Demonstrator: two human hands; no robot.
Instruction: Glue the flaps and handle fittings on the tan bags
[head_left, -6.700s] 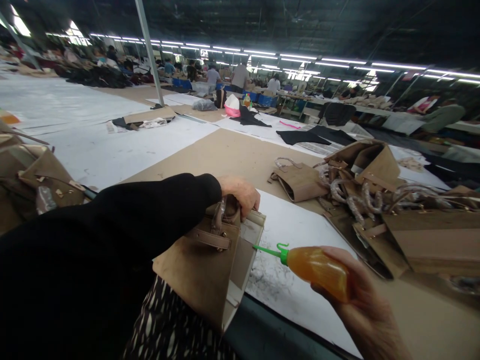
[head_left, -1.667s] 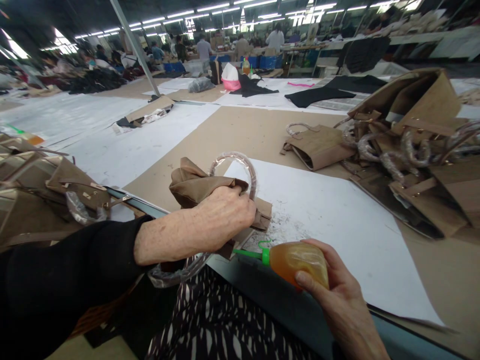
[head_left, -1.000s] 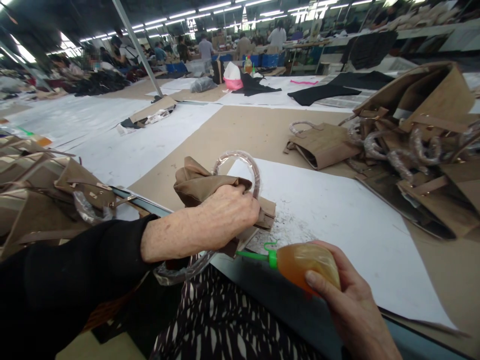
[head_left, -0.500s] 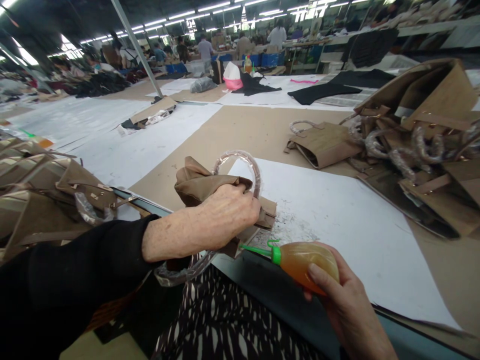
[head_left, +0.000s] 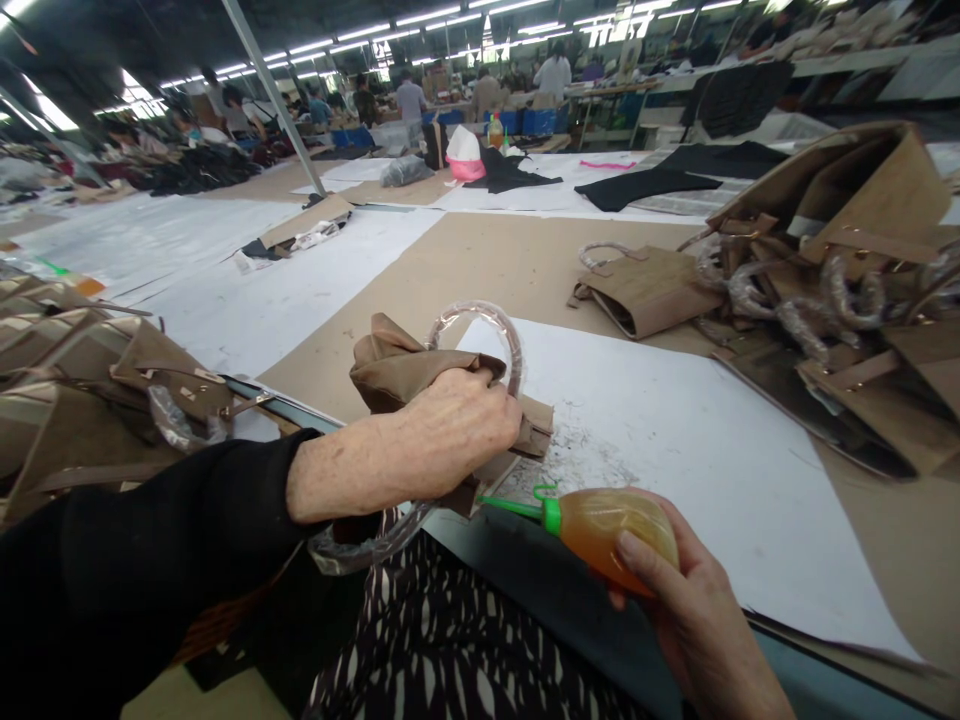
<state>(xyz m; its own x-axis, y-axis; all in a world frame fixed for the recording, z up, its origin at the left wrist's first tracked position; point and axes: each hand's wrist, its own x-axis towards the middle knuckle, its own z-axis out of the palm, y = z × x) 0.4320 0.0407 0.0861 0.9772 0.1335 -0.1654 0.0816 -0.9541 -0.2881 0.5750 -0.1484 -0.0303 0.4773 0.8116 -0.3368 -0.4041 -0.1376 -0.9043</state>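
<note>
A brown handbag [head_left: 405, 370] with plastic-wrapped round handles [head_left: 512, 345] lies at the table's near edge. My left hand [head_left: 465, 425] is closed on it, the fingertips hidden behind the knuckles. My right hand [head_left: 694, 585] wraps round a squeeze bottle [head_left: 615, 530] of amber liquid, probably glue, tilted on its side. Its green nozzle [head_left: 514, 507] points left, with the tip at the lower edge of the bag, below my left hand. Whether the tip touches the bag I cannot tell.
Several brown bags [head_left: 840, 260] are heaped on the right, and more bags [head_left: 120, 400] stand at the left. White paper [head_left: 675, 420] with dark smudges covers the near table. A slanted metal pole [head_left: 274, 95] rises farther back. Other people work in the background.
The bottle's nozzle tip has dipped very slightly at the bag's edge. Both hands keep their grip and hardly move. In the background, people at the left have shifted.
</note>
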